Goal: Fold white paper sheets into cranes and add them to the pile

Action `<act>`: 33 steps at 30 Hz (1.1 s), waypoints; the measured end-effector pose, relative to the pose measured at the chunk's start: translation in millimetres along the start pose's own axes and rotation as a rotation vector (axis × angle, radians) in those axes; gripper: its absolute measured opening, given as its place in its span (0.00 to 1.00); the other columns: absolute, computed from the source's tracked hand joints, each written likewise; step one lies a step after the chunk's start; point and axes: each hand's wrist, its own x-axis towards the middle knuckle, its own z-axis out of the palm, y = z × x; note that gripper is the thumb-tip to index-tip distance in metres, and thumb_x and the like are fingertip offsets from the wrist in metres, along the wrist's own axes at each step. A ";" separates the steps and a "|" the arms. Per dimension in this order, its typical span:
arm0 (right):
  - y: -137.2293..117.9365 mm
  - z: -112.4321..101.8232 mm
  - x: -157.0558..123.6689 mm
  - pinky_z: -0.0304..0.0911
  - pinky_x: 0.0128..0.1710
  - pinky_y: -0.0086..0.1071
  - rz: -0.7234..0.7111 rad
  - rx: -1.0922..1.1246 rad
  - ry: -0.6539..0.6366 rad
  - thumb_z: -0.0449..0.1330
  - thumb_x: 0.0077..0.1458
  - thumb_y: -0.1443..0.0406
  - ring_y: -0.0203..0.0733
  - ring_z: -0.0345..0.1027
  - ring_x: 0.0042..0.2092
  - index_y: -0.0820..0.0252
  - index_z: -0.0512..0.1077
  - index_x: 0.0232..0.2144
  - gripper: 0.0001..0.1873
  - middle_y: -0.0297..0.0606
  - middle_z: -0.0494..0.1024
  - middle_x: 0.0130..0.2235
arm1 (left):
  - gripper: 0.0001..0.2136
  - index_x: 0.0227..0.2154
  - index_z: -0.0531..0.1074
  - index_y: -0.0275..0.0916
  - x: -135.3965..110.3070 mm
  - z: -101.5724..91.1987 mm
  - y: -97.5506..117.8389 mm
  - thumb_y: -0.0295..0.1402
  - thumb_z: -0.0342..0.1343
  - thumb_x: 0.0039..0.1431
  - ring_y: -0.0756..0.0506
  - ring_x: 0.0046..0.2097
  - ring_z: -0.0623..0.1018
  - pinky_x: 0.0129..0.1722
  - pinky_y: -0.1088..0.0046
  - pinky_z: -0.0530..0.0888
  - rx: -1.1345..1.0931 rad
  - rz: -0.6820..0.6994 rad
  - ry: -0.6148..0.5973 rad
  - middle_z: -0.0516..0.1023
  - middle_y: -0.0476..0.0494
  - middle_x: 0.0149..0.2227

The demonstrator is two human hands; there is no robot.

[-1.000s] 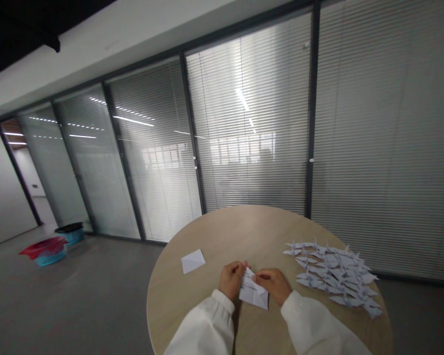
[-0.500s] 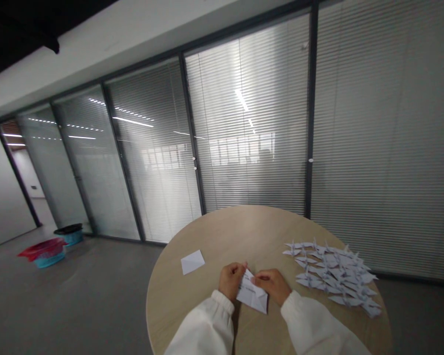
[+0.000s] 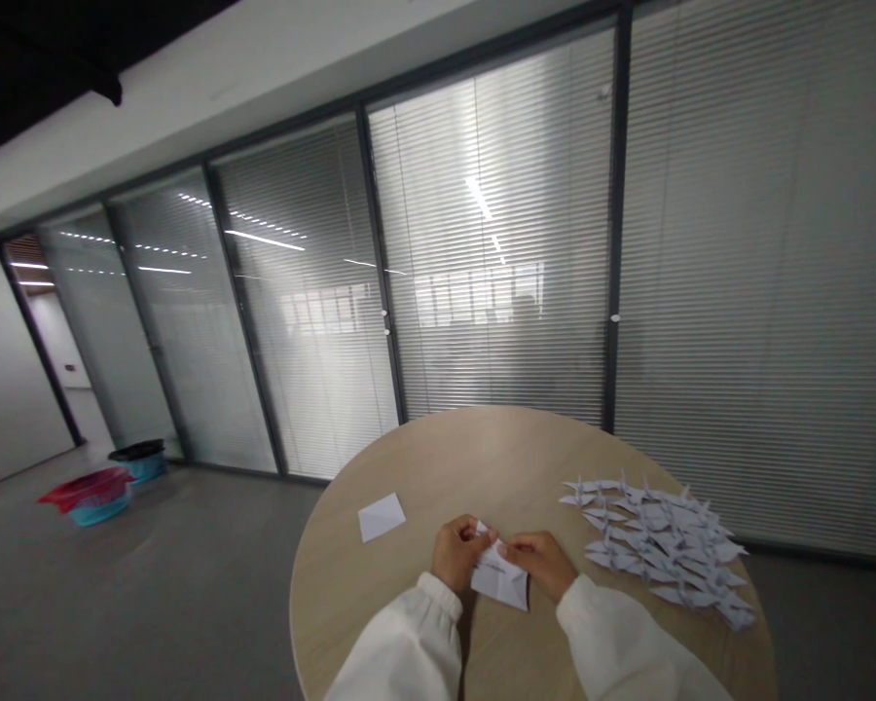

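Note:
Between my two hands is a partly folded sheet of white paper point(image 3: 502, 584), with faint dark print on it, just above or on the round table. My left hand point(image 3: 456, 555) pinches its upper left edge, fingers curled. At the upper right edge, my right hand point(image 3: 538, 560) grips the same paper between thumb and fingers. A flat white paper square point(image 3: 382, 517) with a crease lies on the table, left of my left hand. To the right of my right hand, several folded paper cranes point(image 3: 657, 540) sit close together in rows.
The round wooden table point(image 3: 503, 443) has its far edge close to a glass partition with blinds point(image 3: 496, 243). On the grey floor at the left stand a blue bin with a red liner point(image 3: 91, 497) and another with a black liner point(image 3: 140, 460).
My left thumb has moved right and down over the paper's top corner, covering more of it. The paper's upper part looks bent over, and its lower edge sits slightly higher.

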 end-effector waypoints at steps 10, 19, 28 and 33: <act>1.2 -1.9 0.1 0.55 0.24 0.27 -0.012 -0.060 0.008 0.57 0.41 0.54 0.37 0.64 0.24 0.66 0.75 0.21 0.19 0.35 0.74 0.20 | 0.12 0.18 0.68 0.34 4.6 -4.8 -8.8 0.39 0.59 0.37 0.55 0.18 0.61 0.17 0.81 0.55 0.135 0.077 0.036 0.63 0.55 0.14; -8.6 -2.2 -2.5 0.52 0.22 0.26 0.010 -0.072 0.022 0.59 0.40 0.57 0.34 0.61 0.21 0.65 0.74 0.18 0.16 0.33 0.71 0.17 | 0.12 0.17 0.67 0.34 5.9 -5.4 -11.4 0.38 0.59 0.37 0.55 0.17 0.60 0.16 0.80 0.54 0.109 0.058 0.018 0.62 0.55 0.14; -14.0 -1.3 -4.7 0.52 0.21 0.26 0.047 -0.077 0.062 0.59 0.39 0.56 0.35 0.61 0.21 0.65 0.74 0.17 0.16 0.33 0.72 0.17 | 0.12 0.17 0.68 0.34 3.4 -3.5 -5.3 0.39 0.60 0.36 0.55 0.16 0.60 0.16 0.80 0.54 0.065 0.051 0.031 0.63 0.55 0.13; -9.5 -2.2 -2.9 0.53 0.23 0.27 -0.011 0.012 0.017 0.55 0.42 0.51 0.36 0.61 0.23 0.66 0.73 0.19 0.22 0.34 0.72 0.19 | 0.11 0.17 0.68 0.34 4.4 -6.8 1.1 0.38 0.59 0.37 0.56 0.17 0.59 0.16 0.81 0.54 0.062 0.106 0.111 0.60 0.56 0.13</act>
